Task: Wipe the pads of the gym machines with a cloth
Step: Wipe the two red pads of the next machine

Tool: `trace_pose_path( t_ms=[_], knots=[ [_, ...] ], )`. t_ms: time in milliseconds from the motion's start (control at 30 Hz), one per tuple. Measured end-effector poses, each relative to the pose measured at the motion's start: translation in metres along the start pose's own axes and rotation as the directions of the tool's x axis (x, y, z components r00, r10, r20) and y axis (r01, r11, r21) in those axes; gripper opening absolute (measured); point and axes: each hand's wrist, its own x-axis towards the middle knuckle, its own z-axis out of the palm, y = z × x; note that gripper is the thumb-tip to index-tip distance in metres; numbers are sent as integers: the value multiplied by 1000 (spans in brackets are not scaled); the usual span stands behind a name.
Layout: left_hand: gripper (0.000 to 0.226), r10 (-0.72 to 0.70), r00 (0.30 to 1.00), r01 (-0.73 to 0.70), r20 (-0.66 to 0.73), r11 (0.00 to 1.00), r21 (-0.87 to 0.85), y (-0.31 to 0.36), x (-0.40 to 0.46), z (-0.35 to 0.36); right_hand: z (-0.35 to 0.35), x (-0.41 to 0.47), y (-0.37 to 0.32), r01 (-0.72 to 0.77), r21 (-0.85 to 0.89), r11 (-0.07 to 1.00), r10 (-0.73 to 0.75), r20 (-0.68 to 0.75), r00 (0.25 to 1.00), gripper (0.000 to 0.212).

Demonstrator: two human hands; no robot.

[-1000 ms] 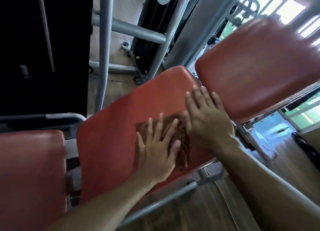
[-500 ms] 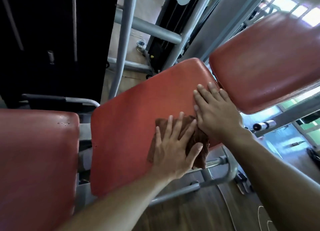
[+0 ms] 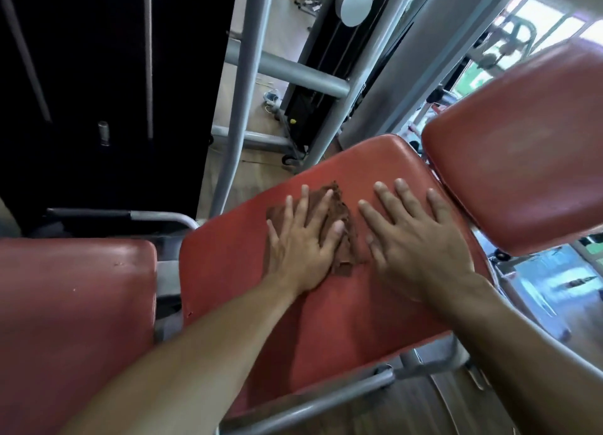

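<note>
From the head view, a brown cloth (image 3: 339,225) lies crumpled on the middle red pad (image 3: 342,330) of a gym machine, toward the pad's far half. The left hand (image 3: 303,238) presses flat on the cloth — its grip is spread, fingers straight and fanned, nothing pinched. The cloth shows past the fingertips and along the thumb side. Just beside it, the right hand (image 3: 414,242) rests flat on the bare pad, grip likewise spread, fingers straight and apart; its thumb lies at the cloth's edge, though whether they touch I cannot tell.

A second red pad (image 3: 75,320) sits to the left, parted from the middle one by a narrow gap, and a third red pad (image 3: 522,167) rises tilted at the right, close to the middle pad's far corner. Grey metal frame tubes (image 3: 241,85) stand behind the pads — a black weight stack (image 3: 323,62) farther back. A grey bar (image 3: 310,405) runs under the middle pad's near edge, above wood-look floor (image 3: 414,411).
</note>
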Motion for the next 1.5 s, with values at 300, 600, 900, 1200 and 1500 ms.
trace_pose_path(
  t_ms=[300,600,900,1200,1500],
  knots=[
    [72,0,1000,0,18,1000,-8,-34,83,-19,12,28,-30,-29,-98,995,31,17,999,60],
    [59,10,1000,-10,21,1000,0,-45,-24,2,8,30,-32,-38,-118,992,47,76,996,60],
    [61,41,998,-43,56,999,29,3,-108,23,4,24,-39,-54,-79,995,61,95,994,61],
    [68,123,988,-129,92,990,62,-15,-146,27,8,-7,-59,-51,10,999,51,58,997,57],
    [62,7,1000,-7,24,1000,4,-59,-34,3,16,-5,-68,-56,-71,996,61,70,996,58]
  ],
)
